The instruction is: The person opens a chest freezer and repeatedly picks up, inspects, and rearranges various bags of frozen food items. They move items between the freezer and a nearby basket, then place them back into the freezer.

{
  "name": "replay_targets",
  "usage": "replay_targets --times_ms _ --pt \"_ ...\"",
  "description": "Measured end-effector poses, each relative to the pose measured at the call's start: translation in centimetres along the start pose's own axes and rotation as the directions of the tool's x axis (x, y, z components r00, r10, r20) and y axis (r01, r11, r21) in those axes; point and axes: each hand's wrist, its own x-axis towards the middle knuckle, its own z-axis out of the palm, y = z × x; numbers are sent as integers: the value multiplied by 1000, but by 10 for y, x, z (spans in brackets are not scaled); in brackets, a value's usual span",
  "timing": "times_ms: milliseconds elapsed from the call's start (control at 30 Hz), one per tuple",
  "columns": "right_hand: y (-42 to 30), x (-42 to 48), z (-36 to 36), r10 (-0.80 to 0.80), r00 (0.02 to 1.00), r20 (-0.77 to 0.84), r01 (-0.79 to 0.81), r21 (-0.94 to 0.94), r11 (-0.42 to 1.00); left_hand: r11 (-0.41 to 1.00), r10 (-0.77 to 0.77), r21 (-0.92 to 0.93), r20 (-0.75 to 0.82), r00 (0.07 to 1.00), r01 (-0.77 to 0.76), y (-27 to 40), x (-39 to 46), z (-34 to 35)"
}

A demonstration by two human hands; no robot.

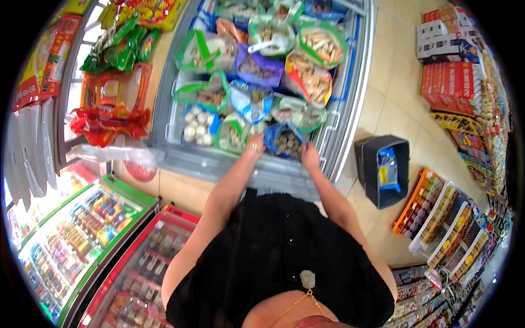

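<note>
Both my hands reach into a chest freezer and hold a blue plastic bag [287,141] by its sides. My left hand [256,141] grips the bag's left edge; my right hand [310,156] has the right edge. Its mouth is spread, and small dark brownish pieces show inside. White round balls [197,127] lie in a bag to the left. Beside my left hand is a green-edged bag [233,135], and beyond my hands are a blue-and-white bag [251,100] and a clear green-edged bag [299,112]. A white scoop [272,44] rests on a bag farther back.
The freezer's metal rim [357,82] runs along the right. On the tiled floor stands a black bin [381,172] with a blue packet in it. Red packaged goods [110,123] lie left of the freezer. A green-framed display fridge [90,221] and snack racks [447,229] stand behind.
</note>
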Motion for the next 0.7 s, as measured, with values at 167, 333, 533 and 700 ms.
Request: replay_targets --times_ms 167,333,533,700 --pt "-17 5 -6 191 981 29 -188 -91 978 740 -359 -604 16 933 295 -1 18 8" --pt "-26 5 -15 90 994 -59 -92 -29 995 875 -261 -429 -26 965 225 -18 28 -7" --pt "-21 -16 -69 -2 993 -117 8 52 999 868 -69 -480 144 987 131 45 -58 15" --pt "-82 -9 -134 -167 983 -72 176 152 973 890 271 -438 282 920 -128 125 -138 -3"
